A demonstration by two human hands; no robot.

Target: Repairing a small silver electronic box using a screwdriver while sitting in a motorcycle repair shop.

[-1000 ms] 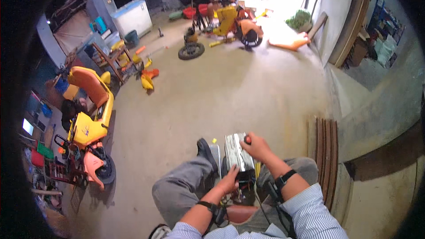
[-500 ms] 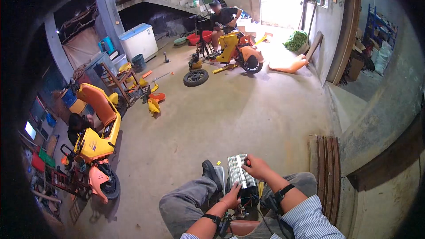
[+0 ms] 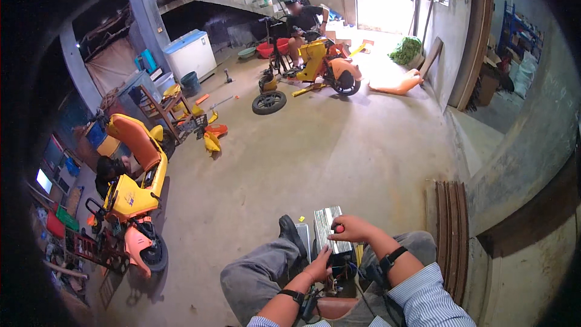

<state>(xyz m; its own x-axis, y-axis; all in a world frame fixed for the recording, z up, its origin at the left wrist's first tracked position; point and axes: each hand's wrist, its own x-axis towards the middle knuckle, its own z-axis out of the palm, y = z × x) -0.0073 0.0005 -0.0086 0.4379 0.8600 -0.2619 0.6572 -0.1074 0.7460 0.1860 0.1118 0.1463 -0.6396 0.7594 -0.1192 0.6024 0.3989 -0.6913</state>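
Observation:
Between my knees stands a silver finned metal box (image 3: 327,218), its ridged face up, with dark wires below its near end. My right hand (image 3: 354,230) is closed around a red-handled tool (image 3: 339,228) over the top of the box; the tool's shaft and tip are hidden. At the near left edge of the box, my left hand (image 3: 319,265) grips its side with fingers bent and pointing up. A second grey finned piece (image 3: 304,237) lies left of the box, beside my shoe.
A partly stripped yellow scooter (image 3: 136,197) stands at left with a person crouching behind it. Farther off, another person sits by a second scooter (image 3: 311,60). A loose wheel (image 3: 269,103) and yellow panels (image 3: 212,142) lie on the floor. Brown metal bars (image 3: 448,236) are stacked at right.
My left hand has slid down from the ridged top of the box to its near edge. My right hand has tilted slightly, with the red handle end showing more. The view has shifted a little.

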